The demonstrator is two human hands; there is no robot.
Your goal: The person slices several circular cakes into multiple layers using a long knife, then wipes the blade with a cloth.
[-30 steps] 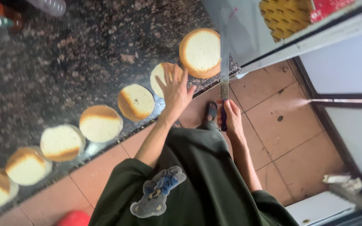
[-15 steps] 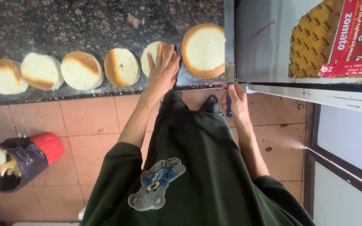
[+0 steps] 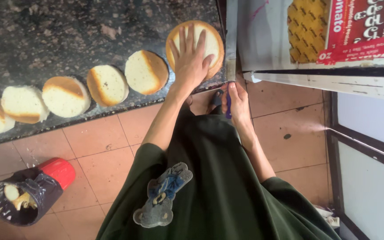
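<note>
L hand (image 3: 191, 58) flat on bun (image 3: 210, 42), prob.

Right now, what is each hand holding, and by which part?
The right hand grips a long knife by its purple handle. The left hand holds nothing; it presses flat on the round sponge cake.

a: where's the left hand (image 3: 191, 55)?
b: flat on the round cake (image 3: 195, 48), at twelve o'clock.
a: and the right hand (image 3: 235, 98)?
b: at one o'clock, gripping a long knife (image 3: 230, 49) beside the cake.
</note>
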